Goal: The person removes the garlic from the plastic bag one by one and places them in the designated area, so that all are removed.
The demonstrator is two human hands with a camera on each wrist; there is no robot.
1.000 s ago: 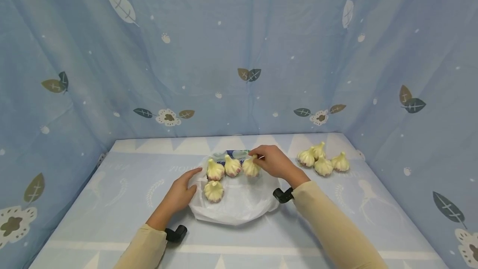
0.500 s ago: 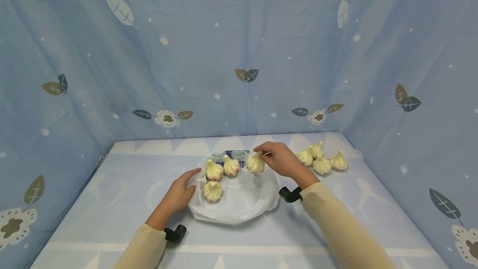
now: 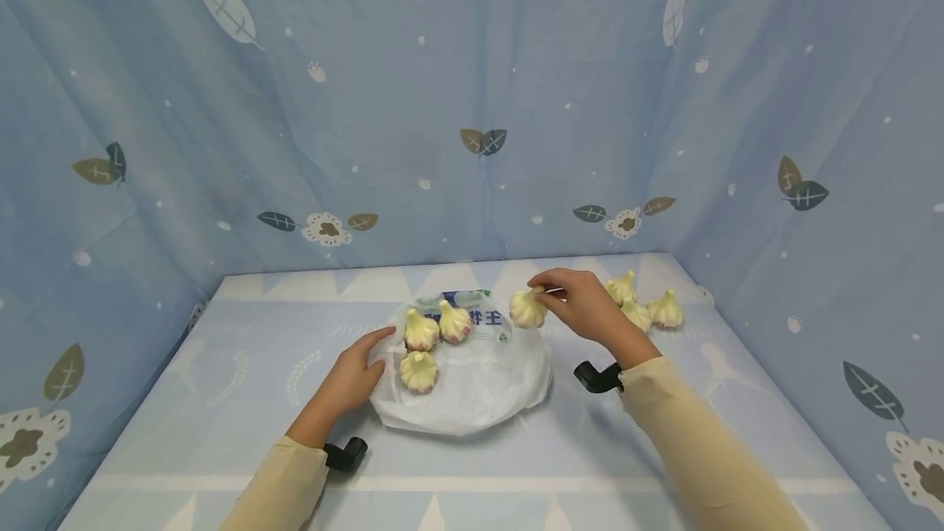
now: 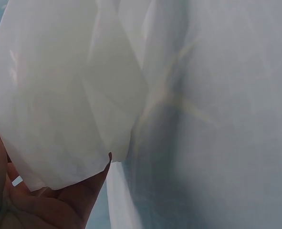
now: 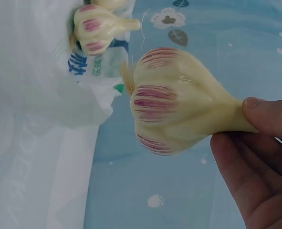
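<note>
In the head view, my right hand [image 3: 583,301] pinches a garlic bulb [image 3: 528,309] by its stem, above the far right side of a white plastic bag [image 3: 472,392]. The right wrist view shows this bulb [image 5: 172,102] close up, with purple streaks and a root tuft; the thumb and fingers grip its neck. My left hand [image 3: 354,371] rests at the bag's left edge, fingers extended against the plastic. In the left wrist view the bag's pale sheet [image 4: 69,95] covers part of that hand. Three garlic bulbs [image 3: 421,330] lie on the bag's left half.
More garlic bulbs [image 3: 666,310] sit grouped at the back right of the table [image 3: 243,383], partly behind my right hand. Blue patterned curtain [image 3: 413,105] encloses the back and sides. The bag bears blue print at its far edge.
The right hand has lifted the garlic bulb off the bag and carried it to the right, towards the group of bulbs. My left hand stays at the bag's left edge.
</note>
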